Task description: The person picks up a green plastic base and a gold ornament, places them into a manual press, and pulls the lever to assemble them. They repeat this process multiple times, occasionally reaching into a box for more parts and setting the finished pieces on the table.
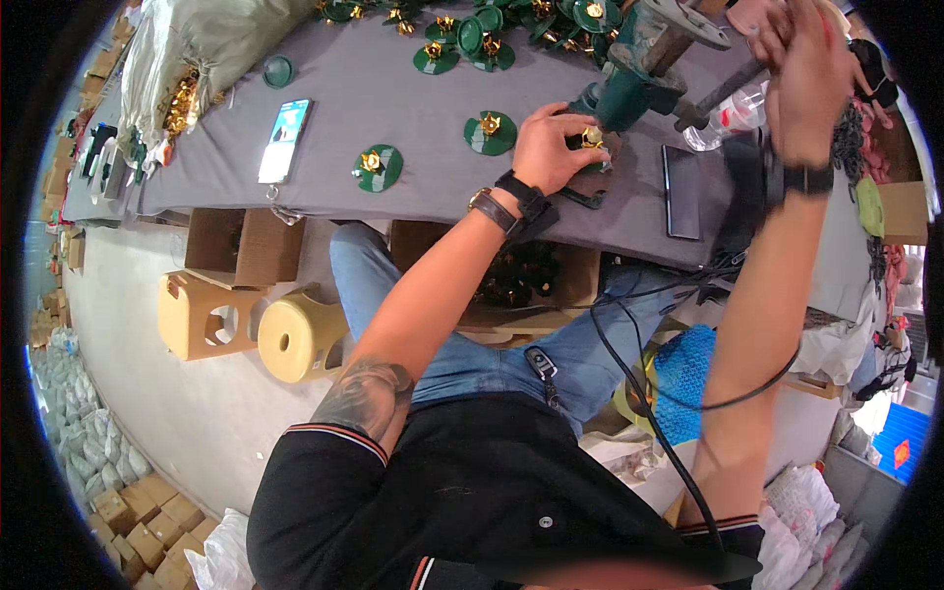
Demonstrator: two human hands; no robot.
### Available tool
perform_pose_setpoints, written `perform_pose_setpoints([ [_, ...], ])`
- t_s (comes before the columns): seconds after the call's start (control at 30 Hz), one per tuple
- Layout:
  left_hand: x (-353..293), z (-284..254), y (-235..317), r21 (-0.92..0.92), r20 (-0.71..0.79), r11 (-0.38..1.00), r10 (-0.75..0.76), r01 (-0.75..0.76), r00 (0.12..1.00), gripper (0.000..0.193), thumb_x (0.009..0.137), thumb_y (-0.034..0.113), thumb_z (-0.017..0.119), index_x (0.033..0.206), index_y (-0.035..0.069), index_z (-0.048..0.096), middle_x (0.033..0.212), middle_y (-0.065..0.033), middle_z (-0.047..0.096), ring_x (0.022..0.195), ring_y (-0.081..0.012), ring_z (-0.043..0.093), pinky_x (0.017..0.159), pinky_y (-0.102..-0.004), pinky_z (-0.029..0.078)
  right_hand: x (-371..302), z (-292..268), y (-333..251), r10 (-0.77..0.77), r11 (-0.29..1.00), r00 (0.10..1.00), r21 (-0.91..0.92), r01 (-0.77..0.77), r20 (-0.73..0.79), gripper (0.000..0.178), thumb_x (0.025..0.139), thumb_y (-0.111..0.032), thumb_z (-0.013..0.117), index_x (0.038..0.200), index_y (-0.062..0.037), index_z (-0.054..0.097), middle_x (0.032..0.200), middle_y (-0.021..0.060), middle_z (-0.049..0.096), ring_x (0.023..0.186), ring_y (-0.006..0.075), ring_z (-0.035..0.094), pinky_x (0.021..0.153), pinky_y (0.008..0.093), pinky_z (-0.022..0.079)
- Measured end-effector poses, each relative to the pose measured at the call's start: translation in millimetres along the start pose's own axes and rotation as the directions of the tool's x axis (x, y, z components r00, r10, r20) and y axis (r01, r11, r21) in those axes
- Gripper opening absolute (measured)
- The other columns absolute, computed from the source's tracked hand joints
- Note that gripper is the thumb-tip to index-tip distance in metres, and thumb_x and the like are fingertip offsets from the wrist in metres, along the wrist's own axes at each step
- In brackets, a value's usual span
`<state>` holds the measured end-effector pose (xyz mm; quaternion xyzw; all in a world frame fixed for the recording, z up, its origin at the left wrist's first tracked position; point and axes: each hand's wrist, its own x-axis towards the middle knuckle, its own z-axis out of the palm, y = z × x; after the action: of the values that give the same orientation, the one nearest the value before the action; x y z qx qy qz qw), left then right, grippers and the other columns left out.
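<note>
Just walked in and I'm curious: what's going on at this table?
A person sits at a gray-covered table. Their left hand pinches a gold flower-shaped piece beside a green hand press. Their blurred right hand is raised near the press's rod; whether it grips is unclear. Two green discs with gold flowers lie to the left.

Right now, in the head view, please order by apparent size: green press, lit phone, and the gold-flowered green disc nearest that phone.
1. Green press
2. Lit phone
3. Gold-flowered green disc
</note>
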<state>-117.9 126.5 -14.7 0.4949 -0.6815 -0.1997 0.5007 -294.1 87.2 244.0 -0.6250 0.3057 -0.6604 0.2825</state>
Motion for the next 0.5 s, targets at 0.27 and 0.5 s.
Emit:
perform_pose_setpoints([
  [0.27,-2,1,7,-0.05,0.042,0.998,0.036,-0.034,0.998,0.067,0.066,0.03,0.094,0.124,0.005,0.07,0.131,-0.0133,0.069,0.135,-0.0376,0.054,0.111,-0.0456,0.045,-262,-45,54,-0.421,0.674,0.855,-0.527,0.518,0.302,0.018,0.088,-0.003,0.06,0.098,-0.0162,0.053,0.09,0.0091,0.062,0.088,0.0283,0.065,0.099,0.0542,0.047],
  [0.5,-12,-1,-3,-0.017,-0.029,1.0,0.017,-0.017,0.999,0.044,0.074,0.022,0.088,0.113,0.005,0.075,0.124,-0.0116,0.072,0.13,-0.0377,0.057,0.109,-0.0464,0.046,-126,-10,-31,-0.352,0.899,0.936,-0.272,0.343,0.017,0.012,0.097,0.001,0.059,0.108,-0.0011,0.054,0.09,0.0126,0.059,0.081,0.0242,0.06,0.082,0.0459,0.056],
])
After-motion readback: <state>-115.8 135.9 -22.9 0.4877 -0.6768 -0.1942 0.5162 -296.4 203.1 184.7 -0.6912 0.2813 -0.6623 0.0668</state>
